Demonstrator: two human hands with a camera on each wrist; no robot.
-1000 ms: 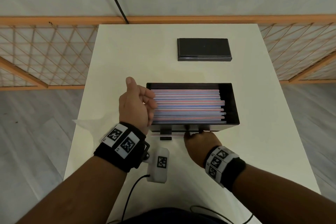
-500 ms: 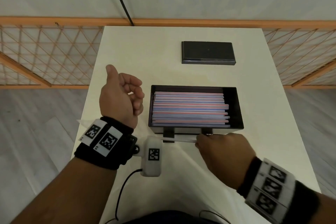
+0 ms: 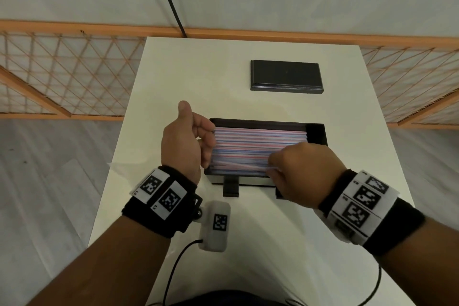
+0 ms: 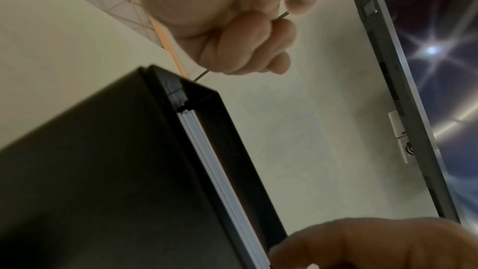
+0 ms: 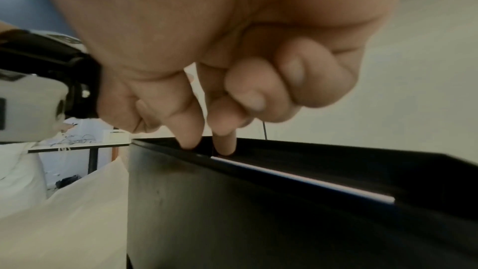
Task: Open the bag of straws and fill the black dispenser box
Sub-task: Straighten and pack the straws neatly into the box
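The black dispenser box point(image 3: 318, 131) stands open mid-table, filled with pink, blue and white straws point(image 3: 258, 141) lying left to right. My right hand point(image 3: 293, 171) hovers over the box's front right part and pinches one white straw point(image 3: 243, 165), which slants across the front of the stack. In the right wrist view thumb and forefinger point(image 5: 225, 146) reach down at the end of that straw point(image 5: 297, 179) along the front wall. My left hand point(image 3: 198, 141) is at the box's left end, its fingers loosely curled against the straw ends, holding nothing.
The box's black lid point(image 3: 285, 77) lies flat at the back of the table. An empty clear bag point(image 3: 116, 166) pokes out past the table's left edge. An orange lattice fence point(image 3: 62, 77) surrounds the table's far side.
My right hand came up from the box's front slot with a white straw and now holds it over the stack. My left hand moved back to the box's left end.
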